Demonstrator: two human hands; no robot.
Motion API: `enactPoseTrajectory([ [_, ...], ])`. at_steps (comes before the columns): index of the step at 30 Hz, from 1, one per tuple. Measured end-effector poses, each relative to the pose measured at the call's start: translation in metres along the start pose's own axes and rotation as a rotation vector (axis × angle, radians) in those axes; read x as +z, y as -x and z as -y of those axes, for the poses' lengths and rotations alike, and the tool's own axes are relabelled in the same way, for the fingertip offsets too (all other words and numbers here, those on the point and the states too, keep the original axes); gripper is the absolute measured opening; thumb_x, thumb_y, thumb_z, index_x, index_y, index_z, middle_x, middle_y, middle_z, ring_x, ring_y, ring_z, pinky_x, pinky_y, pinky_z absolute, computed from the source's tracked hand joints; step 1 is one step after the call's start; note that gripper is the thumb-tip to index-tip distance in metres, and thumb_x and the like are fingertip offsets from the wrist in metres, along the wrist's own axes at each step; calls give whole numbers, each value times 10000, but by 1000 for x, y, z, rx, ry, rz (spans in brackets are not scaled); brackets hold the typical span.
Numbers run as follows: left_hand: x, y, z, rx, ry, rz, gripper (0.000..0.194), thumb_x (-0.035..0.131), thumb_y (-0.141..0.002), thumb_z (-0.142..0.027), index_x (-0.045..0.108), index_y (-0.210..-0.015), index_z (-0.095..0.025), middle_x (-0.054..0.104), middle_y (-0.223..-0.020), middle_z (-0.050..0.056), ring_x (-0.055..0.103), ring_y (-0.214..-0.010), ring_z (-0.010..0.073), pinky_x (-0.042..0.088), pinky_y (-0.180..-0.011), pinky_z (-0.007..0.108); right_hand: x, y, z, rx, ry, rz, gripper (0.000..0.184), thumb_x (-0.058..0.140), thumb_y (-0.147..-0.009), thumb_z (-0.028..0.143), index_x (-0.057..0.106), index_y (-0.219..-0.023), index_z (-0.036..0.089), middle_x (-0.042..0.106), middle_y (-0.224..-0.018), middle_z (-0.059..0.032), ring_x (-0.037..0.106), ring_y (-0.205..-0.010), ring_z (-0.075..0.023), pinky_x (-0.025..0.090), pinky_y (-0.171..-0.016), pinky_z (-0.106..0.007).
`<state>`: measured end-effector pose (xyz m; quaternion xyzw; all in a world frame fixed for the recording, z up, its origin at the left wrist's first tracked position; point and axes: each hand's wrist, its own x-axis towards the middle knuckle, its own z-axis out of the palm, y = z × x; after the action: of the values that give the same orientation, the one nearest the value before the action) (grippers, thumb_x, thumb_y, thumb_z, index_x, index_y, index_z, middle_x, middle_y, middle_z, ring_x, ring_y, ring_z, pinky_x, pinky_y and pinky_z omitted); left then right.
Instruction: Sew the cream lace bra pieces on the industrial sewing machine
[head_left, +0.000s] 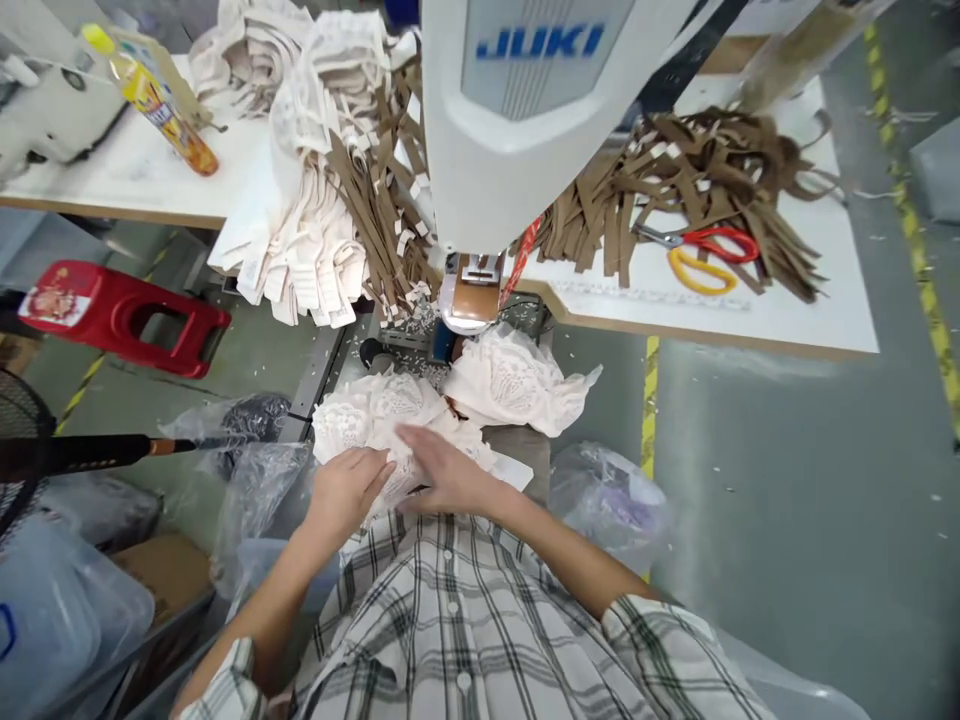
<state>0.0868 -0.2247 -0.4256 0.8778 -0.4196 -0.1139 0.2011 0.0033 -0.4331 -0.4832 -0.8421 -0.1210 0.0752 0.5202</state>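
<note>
On my lap lies a white lace bra [401,398] with rounded, patterned cups, partly covered by my hands. My left hand [351,492] is closed over its near left edge, fingers bent together on the fabric. Just above the same lace, my right hand [448,472] is open and slightly blurred, with its thumb apart from the fingers. Whether its fingertips touch the lace I cannot tell. A second white lace bra [517,375] rests beyond, to the right, below the sewing machine head [517,130].
Bundled white lace pieces [315,230] and brown straps [375,190] hang over the table's left part. More brown strips [697,190] lie at right with scissors [701,255]. A red stool [127,315], a fan [22,450] and plastic bags [607,500] surround me.
</note>
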Motion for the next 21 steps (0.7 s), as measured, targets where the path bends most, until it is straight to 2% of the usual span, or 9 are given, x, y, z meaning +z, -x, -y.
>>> enactPoseTrajectory([
  [2,-16,-15,-11,49,56,-69,311,431,-1030,-342,701,-1020,-187,708,-957,83,654,-896,190,482,-792,288,-5,-10,9,53,-20,147,823,773,-796,527,440,-1458,169,622,-1363,-184,611,-1208,-342,499,-962,-419],
  [4,-29,-34,-19,4,112,-87,331,415,-1035,-350,700,-982,-189,678,-936,74,639,-860,172,477,-761,273,-19,-5,17,126,-13,206,550,730,-849,475,580,-1281,169,733,-1125,-132,692,-994,-302,505,-797,-339],
  [7,-41,-65,-28,-77,242,-27,362,395,-1036,-373,683,-915,-190,644,-899,62,619,-839,168,469,-748,274,-59,23,35,135,0,133,280,654,-915,446,657,-1017,186,748,-943,-75,695,-859,-247,447,-702,-278],
  [11,-41,-101,-48,-7,489,143,310,444,-1011,-385,666,-922,-188,664,-902,58,619,-861,180,472,-767,283,-118,65,57,202,-46,-28,209,629,-930,414,647,-951,207,712,-829,-7,637,-715,-174,422,-639,-250],
  [13,-38,-114,-59,9,567,214,278,484,-991,-385,660,-914,-184,671,-880,49,610,-811,170,455,-717,272,-140,82,60,259,-51,-9,199,651,-910,411,643,-959,218,701,-809,10,621,-692,-168,428,-618,-249],
  [16,-34,-128,-74,71,622,349,238,540,-959,-374,658,-898,-177,659,-824,27,574,-721,143,400,-633,248,-158,95,51,331,47,151,284,666,-886,491,655,-987,227,701,-820,-12,639,-715,-205,463,-630,-288],
  [17,-32,-132,-78,111,616,382,253,540,-958,-372,646,-843,-173,632,-762,13,546,-679,132,372,-607,242,-160,96,47,348,95,155,367,679,-862,545,661,-1048,229,714,-885,-38,661,-779,-236,491,-672,-316],
  [19,-29,-140,-84,211,572,404,355,505,-978,-365,562,-687,-170,524,-625,-15,468,-597,109,313,-572,242,-161,92,38,369,161,-5,646,711,-793,638,597,-1291,241,692,-1165,-114,662,-1039,-320,528,-838,-403],
  [21,-28,-147,-89,283,534,405,417,466,-1002,-361,484,-631,-170,441,-568,-33,413,-552,93,279,-557,246,-161,79,31,331,145,-273,951,739,-734,685,391,-1514,267,521,-1462,-159,531,-1306,-366,472,-1019,-477],
])
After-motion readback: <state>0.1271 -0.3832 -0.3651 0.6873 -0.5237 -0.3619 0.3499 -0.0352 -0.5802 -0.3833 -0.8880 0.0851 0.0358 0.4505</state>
